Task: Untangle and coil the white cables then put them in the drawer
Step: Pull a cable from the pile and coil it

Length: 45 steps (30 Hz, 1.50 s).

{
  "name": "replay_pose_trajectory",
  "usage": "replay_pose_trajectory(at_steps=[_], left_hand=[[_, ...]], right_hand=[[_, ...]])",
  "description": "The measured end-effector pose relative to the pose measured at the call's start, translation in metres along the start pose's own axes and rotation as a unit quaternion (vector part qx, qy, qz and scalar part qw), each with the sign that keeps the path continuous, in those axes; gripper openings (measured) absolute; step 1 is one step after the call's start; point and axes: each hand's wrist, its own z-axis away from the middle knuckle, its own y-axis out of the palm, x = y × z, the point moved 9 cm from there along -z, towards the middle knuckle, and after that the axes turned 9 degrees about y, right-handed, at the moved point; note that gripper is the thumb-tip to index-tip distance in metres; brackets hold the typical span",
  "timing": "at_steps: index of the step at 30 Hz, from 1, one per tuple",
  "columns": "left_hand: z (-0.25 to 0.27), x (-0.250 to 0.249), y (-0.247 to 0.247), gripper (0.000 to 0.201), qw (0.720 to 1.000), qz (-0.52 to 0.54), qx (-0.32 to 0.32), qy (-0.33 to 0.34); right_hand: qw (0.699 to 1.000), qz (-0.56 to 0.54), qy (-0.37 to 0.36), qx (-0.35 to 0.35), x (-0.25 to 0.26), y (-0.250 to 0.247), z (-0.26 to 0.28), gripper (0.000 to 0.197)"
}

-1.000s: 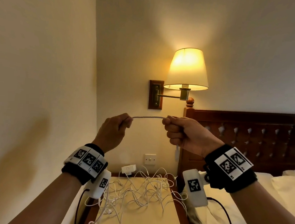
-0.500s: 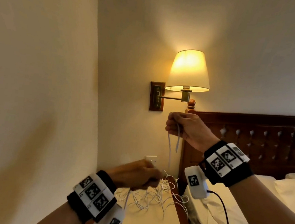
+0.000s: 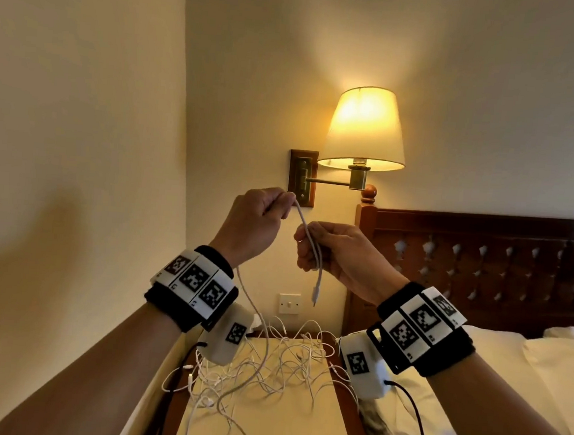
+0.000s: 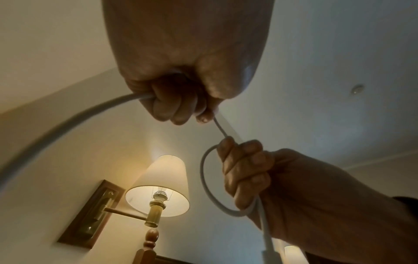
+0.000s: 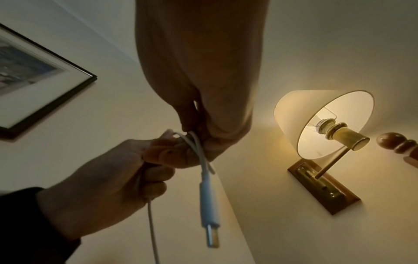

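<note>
Both hands are raised in front of the wall lamp with one white cable (image 3: 307, 231) between them. My left hand (image 3: 256, 223) pinches the cable high up, and from it the cable trails down to the tangled pile of white cables (image 3: 267, 363) on the bedside table (image 3: 279, 429). My right hand (image 3: 332, 252) grips a small loop (image 4: 204, 180) of the same cable, with the USB plug end (image 3: 315, 293) hanging below its fist. In the right wrist view the plug (image 5: 209, 205) dangles in front of the left hand (image 5: 126, 180). No drawer is in view.
A lit wall lamp (image 3: 363, 130) on a brass arm hangs just behind the hands. The dark wooden headboard (image 3: 481, 267) and the bed (image 3: 505, 389) lie to the right. A wall switch (image 3: 289, 303) sits below the hands, and a side wall closes in on the left.
My left hand has risen from the pile on the table to beside the right hand, drawing more cable up. The right hand stays raised, holding its loop.
</note>
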Motion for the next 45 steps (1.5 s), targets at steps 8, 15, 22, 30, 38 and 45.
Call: replay_pose_trajectory(at_steps=[8, 15, 22, 30, 38, 45], left_hand=[[0.016, 0.031, 0.01, 0.037, 0.999, 0.032, 0.007, -0.042], [0.081, 0.077, 0.046, 0.032, 0.986, 0.104, 0.06, -0.119], [0.11, 0.004, 0.094, 0.038, 0.947, 0.058, 0.317, -0.024], [0.039, -0.047, 0.037, 0.032, 0.981, 0.027, 0.161, 0.102], [0.019, -0.012, 0.019, 0.033, 0.99, -0.062, 0.056, 0.111], [0.023, 0.011, 0.022, 0.025, 0.991, -0.087, 0.041, 0.097]], right_hand=[[0.973, -0.206, 0.07, 0.077, -0.002, 0.009, 0.002, 0.029], [0.932, -0.359, 0.025, 0.036, 0.021, -0.023, 0.0, 0.031], [0.996, -0.08, -0.003, -0.042, 0.014, -0.035, -0.007, 0.025], [0.995, 0.084, -0.039, -0.042, 0.003, -0.02, -0.003, 0.034], [0.998, 0.056, -0.027, -0.026, -0.006, -0.007, -0.001, 0.034], [0.996, -0.064, 0.052, 0.037, -0.018, 0.004, -0.003, 0.032]])
